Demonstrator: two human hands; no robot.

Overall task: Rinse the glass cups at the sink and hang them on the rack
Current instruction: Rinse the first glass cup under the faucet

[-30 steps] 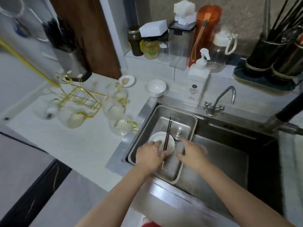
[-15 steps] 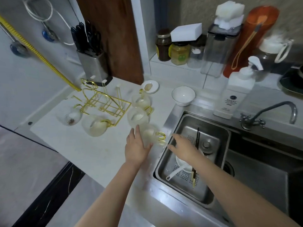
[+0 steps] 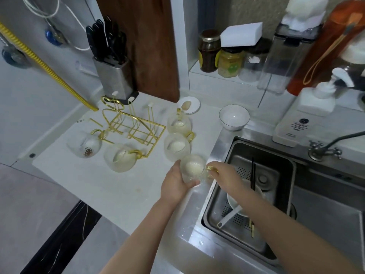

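A: Head view. What do the hands have?

B: One cup (image 3: 192, 168), between them, at the counter's (image 3: 88, 180) edge just beside the sink (image 3: 325, 204). The left hand (image 3: 174, 185) cups its body from the left and below, fingers wrapped round the glass. The right hand (image 3: 224, 177) pinches its gold handle (image 3: 212, 169).

A: Is the cup upright?

B: Tilted a little toward the camera; its mouth faces up and something milky shows inside.

A: The other cups?

B: Four on the counter. Two stand in a row behind the held one (image 3: 177, 146) (image 3: 179, 123), gold handles out. Two lie left of the rack: one (image 3: 120, 159) touching the rack's front corner, one (image 3: 87, 144) farther left with brown specks inside.

A: And the rack?

B: The rack (image 3: 131, 125) is gold wire, standing on the counter in front of the knife block (image 3: 113, 76). Nothing hangs on it.

A: In the sink?

B: A steel tray (image 3: 223, 218) sits in its left side, holding a white bowl (image 3: 236, 204), a white spoon (image 3: 229, 217) and dark chopsticks (image 3: 252, 178). The tap (image 3: 331, 144) stands at the back edge, a soap bottle (image 3: 302, 115) beside it.
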